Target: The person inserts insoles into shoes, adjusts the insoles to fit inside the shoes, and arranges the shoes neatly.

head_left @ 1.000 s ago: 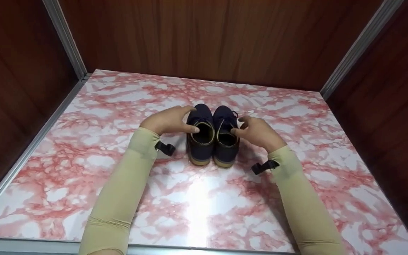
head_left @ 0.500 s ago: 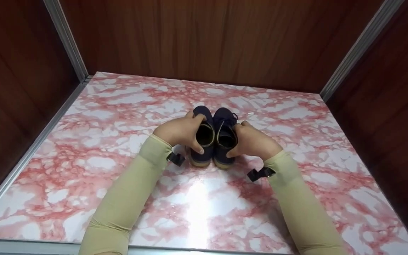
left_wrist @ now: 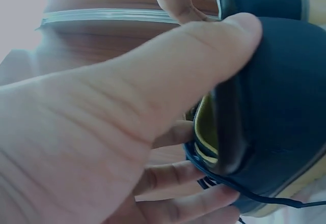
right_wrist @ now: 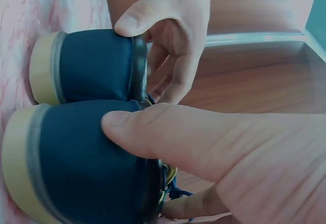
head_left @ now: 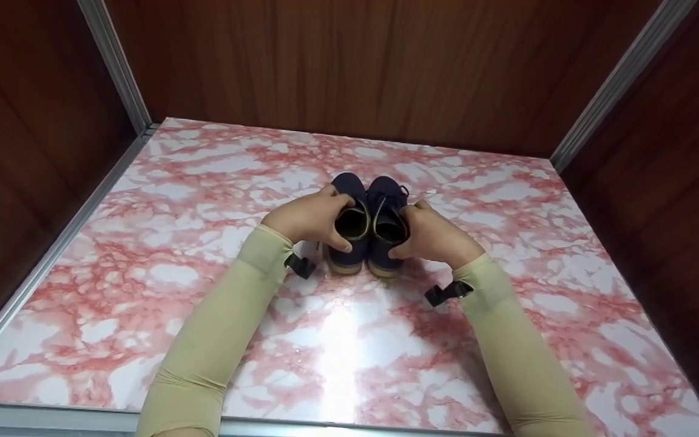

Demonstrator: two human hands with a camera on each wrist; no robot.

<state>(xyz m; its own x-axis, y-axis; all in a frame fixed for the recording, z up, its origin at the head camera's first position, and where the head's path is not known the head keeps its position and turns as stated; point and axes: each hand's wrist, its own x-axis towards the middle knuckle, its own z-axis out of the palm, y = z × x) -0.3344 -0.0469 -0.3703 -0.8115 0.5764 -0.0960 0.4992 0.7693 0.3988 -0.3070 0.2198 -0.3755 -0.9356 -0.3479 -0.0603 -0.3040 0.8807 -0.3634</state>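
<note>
Two navy lace-up shoes stand side by side, toes pointing away from me, with tan soles and yellow-edged openings. My left hand (head_left: 308,217) grips the left shoe (head_left: 347,258): its thumb presses the heel, and the fingers lie along the outer side near the laces. On the right shoe (head_left: 381,257), my right hand (head_left: 435,238) has a matching hold, thumb on the heel and fingers by the outer side. A loose lace (left_wrist: 265,198) shows below the left hand's fingers in the left wrist view. The shoes' inner sides are hidden.
Underneath is a tabletop (head_left: 337,358) with a red and white marbled pattern. Dark wood panels (head_left: 337,67) enclose it at the back and both sides, joined by metal corner posts (head_left: 114,64). A metal rail (head_left: 52,419) runs along the front edge.
Both hands have come from beside the shoe openings to grip the shoes, thumbs moving onto the heels. Since then the pair has shifted slightly upward in the head view.
</note>
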